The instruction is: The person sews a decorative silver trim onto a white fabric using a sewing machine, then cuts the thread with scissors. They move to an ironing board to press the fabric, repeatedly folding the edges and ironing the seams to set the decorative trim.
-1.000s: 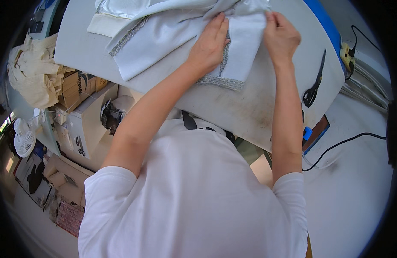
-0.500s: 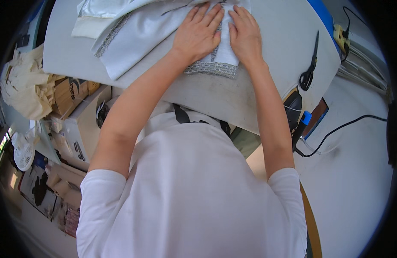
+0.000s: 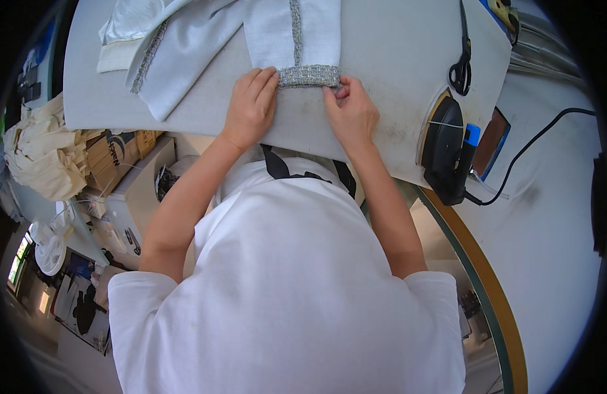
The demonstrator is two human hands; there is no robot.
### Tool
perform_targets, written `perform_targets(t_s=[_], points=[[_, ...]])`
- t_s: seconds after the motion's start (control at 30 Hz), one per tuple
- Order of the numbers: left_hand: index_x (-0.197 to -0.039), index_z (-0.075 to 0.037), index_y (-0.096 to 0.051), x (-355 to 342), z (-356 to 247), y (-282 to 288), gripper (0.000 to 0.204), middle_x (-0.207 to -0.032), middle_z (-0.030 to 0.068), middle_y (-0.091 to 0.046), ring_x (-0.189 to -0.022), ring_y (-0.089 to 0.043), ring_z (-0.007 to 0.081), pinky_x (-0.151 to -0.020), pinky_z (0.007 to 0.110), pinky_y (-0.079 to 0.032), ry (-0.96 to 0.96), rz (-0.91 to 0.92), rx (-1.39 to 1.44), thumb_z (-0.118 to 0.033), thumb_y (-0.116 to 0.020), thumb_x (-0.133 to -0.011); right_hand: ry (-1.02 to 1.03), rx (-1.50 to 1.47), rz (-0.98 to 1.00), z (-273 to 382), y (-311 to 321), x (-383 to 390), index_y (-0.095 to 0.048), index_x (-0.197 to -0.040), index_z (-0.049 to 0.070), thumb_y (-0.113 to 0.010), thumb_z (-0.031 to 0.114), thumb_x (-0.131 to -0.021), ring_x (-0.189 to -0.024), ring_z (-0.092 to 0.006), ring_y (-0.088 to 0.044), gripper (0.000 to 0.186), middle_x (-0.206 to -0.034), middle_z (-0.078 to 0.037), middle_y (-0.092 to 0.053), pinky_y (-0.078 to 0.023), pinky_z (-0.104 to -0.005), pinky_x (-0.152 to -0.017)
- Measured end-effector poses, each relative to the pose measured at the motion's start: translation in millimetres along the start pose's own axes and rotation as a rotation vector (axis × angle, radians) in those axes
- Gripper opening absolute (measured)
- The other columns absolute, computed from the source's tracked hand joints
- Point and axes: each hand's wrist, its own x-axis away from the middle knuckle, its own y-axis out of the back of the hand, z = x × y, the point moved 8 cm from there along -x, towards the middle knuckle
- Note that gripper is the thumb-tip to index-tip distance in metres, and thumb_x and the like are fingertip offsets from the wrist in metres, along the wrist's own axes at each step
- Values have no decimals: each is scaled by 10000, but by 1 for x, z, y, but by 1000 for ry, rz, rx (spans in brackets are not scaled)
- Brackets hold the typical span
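A white garment lies on the table, one sleeve end pointing toward me. That end carries a grey woven cuff, and a narrow strip of the same trim runs up from it. My left hand is at the cuff's left end, fingers together on the edge, thumb mostly hidden. At the right corner my right hand pinches the cuff between thumb and bent fingers. Farther left spreads another white section edged with grey trim, beside a shiny white part.
Right of my hands, a black iron stands near the edge of the pale table, its cord trailing right. Black scissors lie beyond it. At the left are cream cloth, a cardboard box and a white fan.
Both hands have come off the flat sleeve, drawn nearer to me and parted to the cuff's two ends. The cuff now shows nearly straight across. The whole view has shifted somewhat.
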Motion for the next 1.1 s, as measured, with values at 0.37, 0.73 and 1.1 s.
perform_targets(t_s=[0.37,0.73,1.1], points=[[-1127,60,-667,5,8,1,357,-1233,159,-647,-1152,-603,336,-993,444,-501,-115,-40,-28,25,-702,-773,270,-273,-216,28,8,-8,-668,-937,59,-695,7,-778,-713,-243,-665,169,-876,-88,-653,-530,-369,-616],[-1108,65,-668,5,10,0,338,-1211,161,-654,-1131,-609,340,-980,443,-505,-120,-54,1,27,-695,-773,213,-134,-183,15,1,-13,-636,-868,52,-715,-10,-763,-684,-237,-642,145,-799,-84,-623,-535,-377,-642],[-1424,-7,-517,-2,-26,-19,609,-1519,132,-492,-1399,-462,333,-1175,478,-356,-143,262,37,-137,-712,-862,-565,-633,245,-19,-14,-2,-709,-1002,-45,-722,202,-947,-567,-118,-651,254,-751,-74,-709,-520,-262,-503]])
